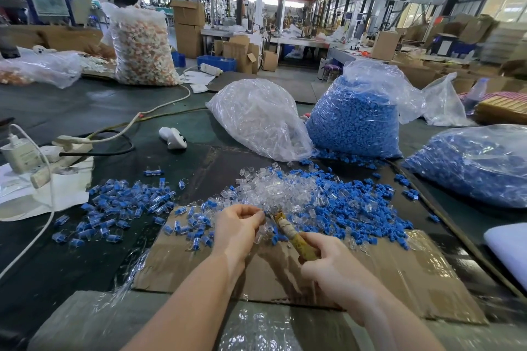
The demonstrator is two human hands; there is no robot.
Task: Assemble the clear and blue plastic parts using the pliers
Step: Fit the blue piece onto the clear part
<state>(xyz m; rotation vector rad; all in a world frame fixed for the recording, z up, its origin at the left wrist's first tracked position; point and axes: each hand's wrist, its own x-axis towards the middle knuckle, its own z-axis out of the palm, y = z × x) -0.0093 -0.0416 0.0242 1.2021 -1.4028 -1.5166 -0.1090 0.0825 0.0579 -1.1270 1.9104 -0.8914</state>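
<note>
My right hand (328, 253) grips the taped yellow handles of the pliers (293, 232), whose jaws point up and left toward my left hand (238, 225). My left hand's fingertips pinch something small at the jaws; what it is stays hidden. Just beyond lies a heap of loose clear parts (273, 191), with loose blue parts (356, 214) spread to its right. Assembled clear-and-blue pieces (125, 202) are scattered to the left. All of it sits on flattened cardboard (399, 279) over a dark table.
A bag of clear parts (256, 117) and two bags of blue parts (356, 122) (473, 162) stand behind the piles. A power strip with cables (65, 151), a white controller (172, 137) and papers lie left. A person works at the far left behind a tall bag (142, 48).
</note>
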